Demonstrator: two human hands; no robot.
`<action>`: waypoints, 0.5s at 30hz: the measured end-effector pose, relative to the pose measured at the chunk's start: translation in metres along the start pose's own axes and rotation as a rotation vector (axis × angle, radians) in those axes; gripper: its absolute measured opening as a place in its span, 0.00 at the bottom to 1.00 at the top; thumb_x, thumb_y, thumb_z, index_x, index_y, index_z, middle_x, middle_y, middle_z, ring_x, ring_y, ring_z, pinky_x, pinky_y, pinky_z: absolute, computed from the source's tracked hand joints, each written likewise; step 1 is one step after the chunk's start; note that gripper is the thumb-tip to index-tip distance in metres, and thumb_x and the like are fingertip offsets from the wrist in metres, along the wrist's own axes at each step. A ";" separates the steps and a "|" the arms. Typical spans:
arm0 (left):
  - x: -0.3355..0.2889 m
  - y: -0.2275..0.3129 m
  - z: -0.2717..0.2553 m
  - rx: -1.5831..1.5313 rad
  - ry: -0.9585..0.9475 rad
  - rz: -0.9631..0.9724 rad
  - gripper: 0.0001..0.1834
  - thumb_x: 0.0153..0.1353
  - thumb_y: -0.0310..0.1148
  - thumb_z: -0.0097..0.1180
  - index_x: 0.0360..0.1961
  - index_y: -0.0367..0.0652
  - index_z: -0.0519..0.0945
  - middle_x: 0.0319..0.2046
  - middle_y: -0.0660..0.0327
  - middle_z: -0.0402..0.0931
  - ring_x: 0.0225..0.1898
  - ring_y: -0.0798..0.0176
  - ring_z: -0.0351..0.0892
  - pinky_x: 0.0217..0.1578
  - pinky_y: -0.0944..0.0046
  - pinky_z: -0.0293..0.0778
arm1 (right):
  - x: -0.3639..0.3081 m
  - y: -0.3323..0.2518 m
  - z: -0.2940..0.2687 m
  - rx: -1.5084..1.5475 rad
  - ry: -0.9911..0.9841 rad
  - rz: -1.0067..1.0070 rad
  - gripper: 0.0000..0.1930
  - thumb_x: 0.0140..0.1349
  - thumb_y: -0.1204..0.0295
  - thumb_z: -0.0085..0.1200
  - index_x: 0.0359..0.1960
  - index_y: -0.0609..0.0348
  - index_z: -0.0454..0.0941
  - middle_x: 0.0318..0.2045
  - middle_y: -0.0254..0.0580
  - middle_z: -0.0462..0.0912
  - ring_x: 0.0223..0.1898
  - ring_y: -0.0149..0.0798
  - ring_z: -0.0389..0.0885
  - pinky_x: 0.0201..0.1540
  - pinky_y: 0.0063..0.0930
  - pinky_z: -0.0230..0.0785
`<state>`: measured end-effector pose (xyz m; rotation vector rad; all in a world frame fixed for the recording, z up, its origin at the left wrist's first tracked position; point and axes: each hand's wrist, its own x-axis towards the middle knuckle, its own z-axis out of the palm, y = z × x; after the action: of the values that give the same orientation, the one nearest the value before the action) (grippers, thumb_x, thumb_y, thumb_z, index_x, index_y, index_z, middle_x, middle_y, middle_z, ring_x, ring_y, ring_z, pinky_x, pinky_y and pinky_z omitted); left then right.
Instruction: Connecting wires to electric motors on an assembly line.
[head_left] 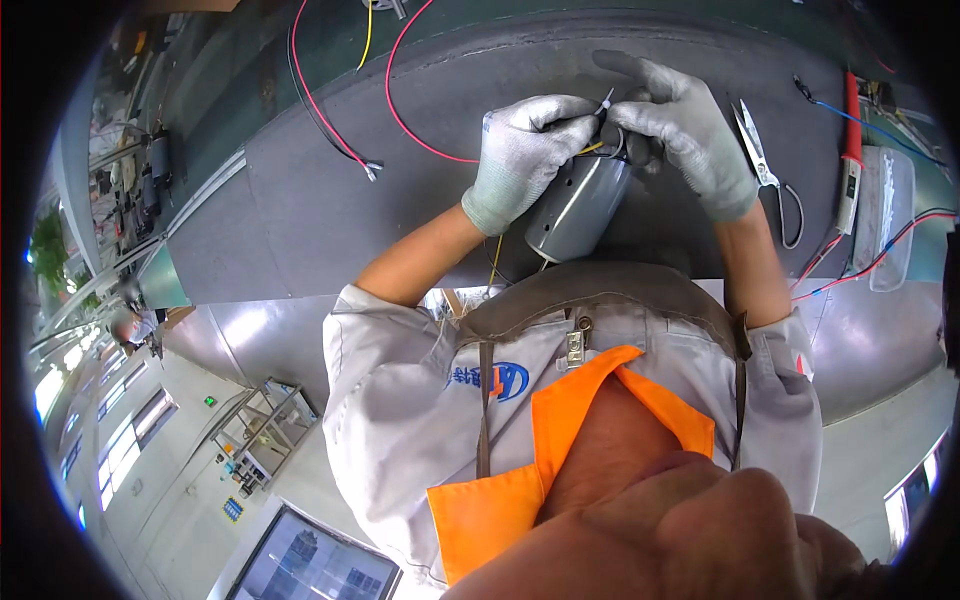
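Two gloved hands point(533, 150) point(692, 140) close together at cylinder point(585, 212)

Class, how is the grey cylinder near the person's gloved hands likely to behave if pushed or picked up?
The grey cylinder would probably roll if left loose on its side, since its wall is round. The bright streak along it suggests a smooth, perhaps slippery surface. It is likely stiff, as its outline shows no sagging.
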<state>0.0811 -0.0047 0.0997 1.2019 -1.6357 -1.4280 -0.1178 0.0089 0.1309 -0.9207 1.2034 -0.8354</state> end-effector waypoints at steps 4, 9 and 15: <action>0.001 0.003 0.004 -0.113 -0.007 -0.069 0.07 0.63 0.25 0.63 0.40 0.32 0.86 0.30 0.65 0.84 0.31 0.79 0.77 0.34 0.74 0.76 | 0.000 -0.004 -0.009 -0.046 -0.092 0.022 0.30 0.61 0.63 0.60 0.65 0.61 0.73 0.23 0.29 0.76 0.22 0.22 0.71 0.23 0.17 0.62; -0.011 0.010 -0.009 -0.192 0.062 -0.215 0.08 0.64 0.25 0.61 0.41 0.31 0.85 0.33 0.66 0.83 0.33 0.78 0.76 0.35 0.75 0.75 | 0.006 0.020 0.008 0.128 -0.098 -0.225 0.32 0.62 0.63 0.60 0.67 0.64 0.70 0.24 0.28 0.77 0.24 0.21 0.72 0.29 0.16 0.64; -0.022 0.019 -0.017 -0.136 0.191 -0.226 0.09 0.64 0.25 0.61 0.42 0.30 0.85 0.34 0.64 0.83 0.35 0.76 0.78 0.39 0.74 0.76 | 0.027 0.032 0.021 0.307 -0.085 -0.230 0.33 0.61 0.64 0.63 0.67 0.63 0.69 0.28 0.34 0.83 0.26 0.22 0.77 0.27 0.16 0.68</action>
<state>0.1007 0.0087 0.1233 1.4314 -1.2862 -1.4832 -0.0913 -0.0002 0.0934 -0.8409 0.8749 -1.1197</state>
